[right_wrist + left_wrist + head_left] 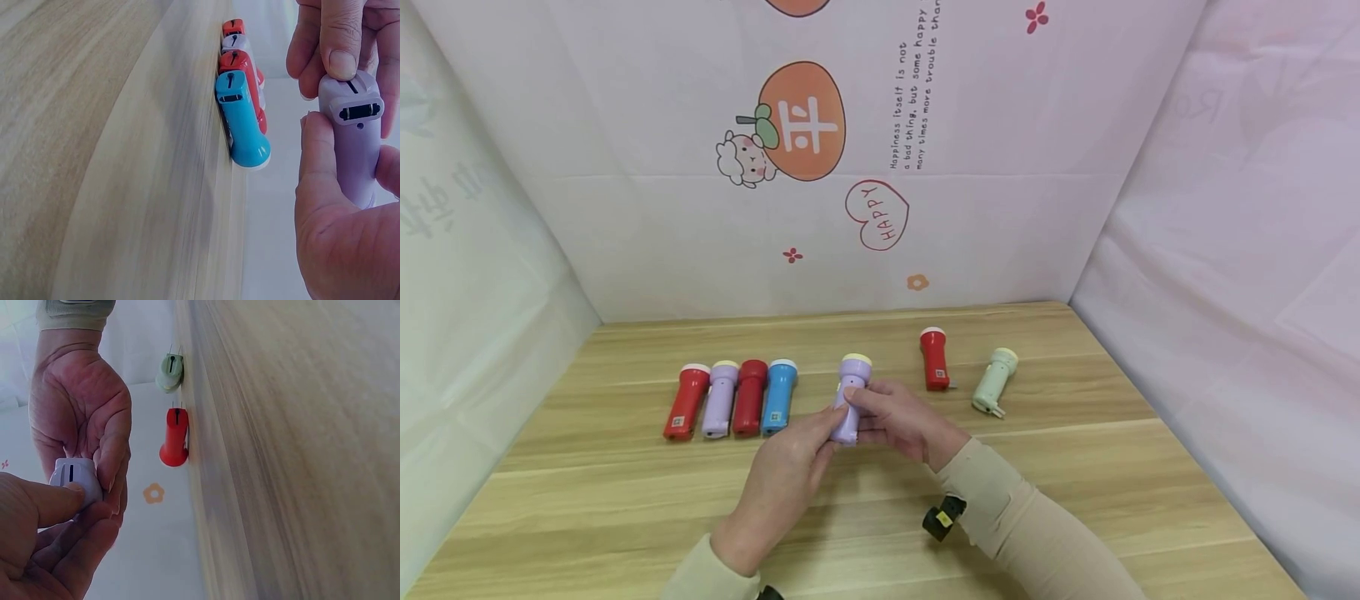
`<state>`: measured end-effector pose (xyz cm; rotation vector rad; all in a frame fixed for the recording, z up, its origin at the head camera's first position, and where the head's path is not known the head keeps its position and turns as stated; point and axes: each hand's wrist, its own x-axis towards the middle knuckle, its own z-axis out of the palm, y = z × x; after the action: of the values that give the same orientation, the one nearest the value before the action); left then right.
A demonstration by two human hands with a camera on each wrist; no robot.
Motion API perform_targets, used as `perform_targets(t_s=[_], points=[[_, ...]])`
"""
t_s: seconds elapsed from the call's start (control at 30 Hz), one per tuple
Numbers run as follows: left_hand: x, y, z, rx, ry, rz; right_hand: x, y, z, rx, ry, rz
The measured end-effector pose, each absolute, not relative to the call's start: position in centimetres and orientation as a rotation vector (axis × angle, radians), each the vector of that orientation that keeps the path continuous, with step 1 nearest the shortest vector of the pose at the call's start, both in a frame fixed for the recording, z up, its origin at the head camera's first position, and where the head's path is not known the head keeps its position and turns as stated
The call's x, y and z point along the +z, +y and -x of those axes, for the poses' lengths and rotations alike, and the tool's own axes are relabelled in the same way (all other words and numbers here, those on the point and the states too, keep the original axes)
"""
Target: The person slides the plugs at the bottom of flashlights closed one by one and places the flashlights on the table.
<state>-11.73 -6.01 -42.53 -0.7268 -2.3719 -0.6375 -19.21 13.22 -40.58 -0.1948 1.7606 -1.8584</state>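
your left grip (790,458) and right grip (906,419) are clasping one lavender flashlight (852,377), its long axis pointing lens-first away from you; six other flashlights (780,396) are lying nearby.

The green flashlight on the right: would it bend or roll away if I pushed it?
The green flashlight would probably stay stiff, as its casing looks like hard plastic. Its wider, rounded head could make it swivel rather than roll straight. The prongs sticking out at its tail might catch and stop a full roll.
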Motion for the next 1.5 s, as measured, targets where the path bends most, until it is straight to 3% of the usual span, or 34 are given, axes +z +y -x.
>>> perform_targets(t_s=[1.5], points=[[-42.8, -6.7, 11.3, -0.517, -2.334, 0.704, -40.3, 11.6, 19.6, -1.735, 1.902, 0.200]])
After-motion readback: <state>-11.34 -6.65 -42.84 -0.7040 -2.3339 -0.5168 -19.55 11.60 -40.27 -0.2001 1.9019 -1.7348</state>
